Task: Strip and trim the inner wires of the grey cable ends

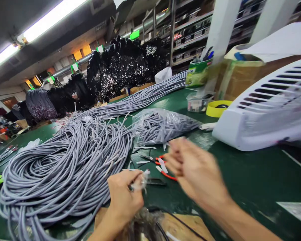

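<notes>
My left hand (125, 194) is closed, pinching what looks like a cable end (145, 174) with whitish, wispy strands around it. To its right, my right hand (193, 167) is raised over the table with its fingers curled in. It is blurred, and whatever it may hold is hidden. Cutters with red handles (167, 174) lie between and behind the hands, among pale offcuts (142, 162). A dark flat tool (155, 181) rests just beyond my left hand. On the left, a big coil of grey cable (70, 167) spreads close to that hand.
Behind the cutters sits a clear bag of short grey pieces (163, 125). More grey cable (140, 97) runs along the back. At right are a white slatted appliance (266, 107), yellow tape roll (217, 108), green pen can (198, 73) and cardboard box (240, 78).
</notes>
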Motion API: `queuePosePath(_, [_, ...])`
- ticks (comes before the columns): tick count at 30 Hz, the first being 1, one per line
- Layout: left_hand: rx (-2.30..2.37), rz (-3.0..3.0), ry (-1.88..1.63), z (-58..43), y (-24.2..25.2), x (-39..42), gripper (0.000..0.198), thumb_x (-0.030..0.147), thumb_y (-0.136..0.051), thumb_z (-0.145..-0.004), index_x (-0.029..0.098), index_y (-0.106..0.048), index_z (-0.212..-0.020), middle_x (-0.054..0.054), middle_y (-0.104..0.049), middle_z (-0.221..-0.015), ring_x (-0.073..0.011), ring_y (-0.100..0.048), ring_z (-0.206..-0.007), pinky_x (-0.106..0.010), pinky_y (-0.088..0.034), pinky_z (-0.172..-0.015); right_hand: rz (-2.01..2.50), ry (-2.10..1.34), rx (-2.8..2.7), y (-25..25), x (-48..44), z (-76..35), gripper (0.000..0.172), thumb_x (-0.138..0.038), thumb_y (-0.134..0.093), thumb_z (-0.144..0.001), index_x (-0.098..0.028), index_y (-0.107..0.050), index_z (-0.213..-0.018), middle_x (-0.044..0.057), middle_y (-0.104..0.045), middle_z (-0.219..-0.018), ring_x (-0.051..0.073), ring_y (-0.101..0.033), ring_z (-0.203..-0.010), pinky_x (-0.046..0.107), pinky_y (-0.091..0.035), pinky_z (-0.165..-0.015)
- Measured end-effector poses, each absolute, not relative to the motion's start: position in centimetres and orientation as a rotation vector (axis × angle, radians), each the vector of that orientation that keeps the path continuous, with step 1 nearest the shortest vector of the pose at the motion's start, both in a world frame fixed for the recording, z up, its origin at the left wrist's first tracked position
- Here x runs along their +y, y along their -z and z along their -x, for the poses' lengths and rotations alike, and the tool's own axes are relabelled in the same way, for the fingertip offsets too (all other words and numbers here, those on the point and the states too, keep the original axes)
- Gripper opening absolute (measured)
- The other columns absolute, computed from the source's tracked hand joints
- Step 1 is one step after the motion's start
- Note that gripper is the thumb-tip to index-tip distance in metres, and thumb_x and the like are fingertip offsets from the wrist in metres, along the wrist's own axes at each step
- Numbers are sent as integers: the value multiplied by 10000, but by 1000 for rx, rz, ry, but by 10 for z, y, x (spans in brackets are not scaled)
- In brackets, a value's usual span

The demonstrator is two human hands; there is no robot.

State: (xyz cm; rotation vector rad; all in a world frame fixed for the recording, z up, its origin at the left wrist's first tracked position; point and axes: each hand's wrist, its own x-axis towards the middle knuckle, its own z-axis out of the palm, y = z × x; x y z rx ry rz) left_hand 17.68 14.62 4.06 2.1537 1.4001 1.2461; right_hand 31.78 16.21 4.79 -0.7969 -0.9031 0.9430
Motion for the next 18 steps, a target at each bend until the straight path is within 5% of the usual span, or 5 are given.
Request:
queuePosePath(6, [1329, -1780, -1270, -171, -47, 156, 353, 319, -480, -809, 92, -700, -652, -33, -594, -562, -134, -497, -537, -215, -380, -511, 919, -226, -1644, -46, 162, -325, 162, -320, -540, -803, -197, -616, -729, -10, -543, -574, 98, -471, -460, 212, -356, -447])
queuePosePath(9, [1335, -1925, -1189, -168, -47, 155, 309, 275, -482, -806, 96, -708, -694, -36, -592, -563, -129, -481, -524, -219, -357, -506, 891, -56, -1770, -36, 162, -319, 234, -187, -435, -840, -180, -655, -762, 31, -634, -645, 125, -566, -545, 226, -389, -520])
queuePosePath(13, [1267, -2372, -1100, -161, -48, 153, 242, 134, -481, -754, 123, -722, -741, -28, -564, -532, -119, -448, -500, -227, -298, -500, 1009, -541, -1779, -38, 169, -320, 204, -233, -478, -777, -154, -610, -643, 19, -603, -563, 122, -527, -494, 220, -363, -470])
queuePosePath(16, [1169, -2325, -1128, -160, -50, 154, 223, 180, -507, -757, 128, -715, -695, -11, -535, -491, -109, -418, -464, -222, -283, -474, 964, -1067, -1673, -42, 172, -319, 271, -387, -519, -726, -154, -551, -590, -21, -513, -470, 90, -423, -406, 203, -304, -394])
queuePosePath(18, [1245, -2077, -1242, -163, -49, 155, 249, 247, -512, -777, 123, -697, -666, -17, -571, -524, -114, -455, -486, -215, -327, -491, 943, -1117, -1584, -42, 169, -315, 312, -441, -514, -719, -153, -548, -607, -24, -500, -471, 86, -406, -400, 202, -296, -383])
